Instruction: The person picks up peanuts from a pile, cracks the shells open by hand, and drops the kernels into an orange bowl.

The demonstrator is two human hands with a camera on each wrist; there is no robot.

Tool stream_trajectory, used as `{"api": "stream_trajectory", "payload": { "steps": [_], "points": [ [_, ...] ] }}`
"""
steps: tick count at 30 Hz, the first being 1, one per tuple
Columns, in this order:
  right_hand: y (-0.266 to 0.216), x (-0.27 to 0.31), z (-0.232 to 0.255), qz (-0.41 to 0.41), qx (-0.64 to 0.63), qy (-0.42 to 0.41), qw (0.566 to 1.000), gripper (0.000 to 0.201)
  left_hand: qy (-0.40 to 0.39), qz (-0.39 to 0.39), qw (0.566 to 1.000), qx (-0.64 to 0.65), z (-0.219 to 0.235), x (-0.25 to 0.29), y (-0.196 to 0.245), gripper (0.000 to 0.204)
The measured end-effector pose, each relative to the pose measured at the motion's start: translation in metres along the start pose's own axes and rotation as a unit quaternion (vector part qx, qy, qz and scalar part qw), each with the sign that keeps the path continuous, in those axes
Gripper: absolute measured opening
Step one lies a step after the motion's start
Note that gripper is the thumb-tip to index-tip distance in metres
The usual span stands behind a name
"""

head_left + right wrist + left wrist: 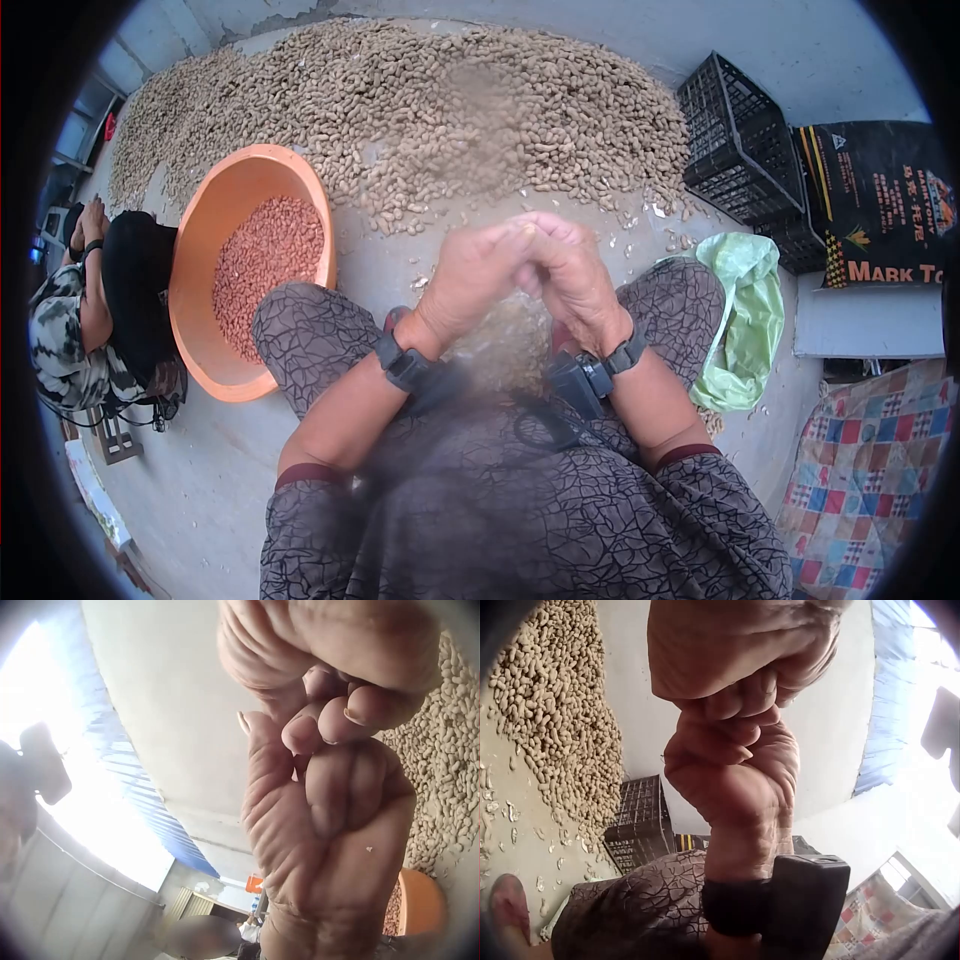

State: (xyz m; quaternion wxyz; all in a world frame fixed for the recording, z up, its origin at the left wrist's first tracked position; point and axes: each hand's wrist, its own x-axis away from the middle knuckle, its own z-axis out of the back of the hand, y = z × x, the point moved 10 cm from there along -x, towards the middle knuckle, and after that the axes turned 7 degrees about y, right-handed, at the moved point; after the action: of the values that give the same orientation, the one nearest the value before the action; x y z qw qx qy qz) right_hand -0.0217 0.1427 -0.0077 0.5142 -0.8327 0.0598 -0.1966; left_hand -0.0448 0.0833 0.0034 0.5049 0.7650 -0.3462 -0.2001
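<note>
This looks like a store room or shed. A huge heap of peanuts in their shells (400, 100) lies on the bare grey floor (225, 465), by the far wall (800, 50). On the left is a big orange tub (205, 310) with red peanuts (265, 245) in it. On the right are black plastic crates (733, 140), a black printed sack (870, 200) and a green plastic bag (745, 330).

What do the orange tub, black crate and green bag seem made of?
Orange tub: likely smooth plastic, with a moulded-looking rim. Black crate: probably rigid, dull plastic, from its lattice walls. Green bag: apparently thin plastic, crinkled and faintly shiny.
</note>
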Motion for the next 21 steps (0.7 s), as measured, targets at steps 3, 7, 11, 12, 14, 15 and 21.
{"api": "stream_trajectory", "payload": {
  "steps": [3, 7, 11, 12, 14, 15, 21],
  "points": [
    [-0.001, 0.0, 0.0, 0.005, 0.0, 0.006, 1.0, 0.011, 0.001, -0.016, 1.0, 0.011, -0.002, -0.001, 0.003, 0.036],
    [-0.003, -0.003, 0.002, 0.012, 0.017, 0.009, 1.0, 0.017, 0.023, -0.007, 1.0, -0.017, 0.006, -0.004, 0.001, 0.036],
    [-0.001, -0.008, -0.005, 0.027, 0.008, -0.048, 0.998, 0.025, 0.019, -0.007, 0.999, -0.036, 0.014, -0.008, -0.001, 0.034],
    [-0.002, -0.008, -0.006, 0.027, 0.009, -0.05, 0.998, 0.025, 0.025, 0.055, 0.991, 0.116, 0.012, -0.008, -0.008, 0.032],
    [-0.003, -0.006, -0.007, 0.034, 0.031, -0.04, 0.998, 0.027, 0.028, 0.04, 0.994, 0.1, 0.012, -0.008, -0.005, 0.03],
    [-0.003, -0.005, -0.007, 0.034, 0.031, -0.041, 0.998, 0.027, 0.03, 0.026, 0.996, 0.082, 0.013, -0.009, -0.002, 0.029],
    [-0.01, -0.008, 0.009, 0.028, 0.078, 0.021, 0.996, 0.023, 0.125, -0.036, 0.991, -0.03, 0.034, -0.012, 0.011, 0.021]
  ]
}}
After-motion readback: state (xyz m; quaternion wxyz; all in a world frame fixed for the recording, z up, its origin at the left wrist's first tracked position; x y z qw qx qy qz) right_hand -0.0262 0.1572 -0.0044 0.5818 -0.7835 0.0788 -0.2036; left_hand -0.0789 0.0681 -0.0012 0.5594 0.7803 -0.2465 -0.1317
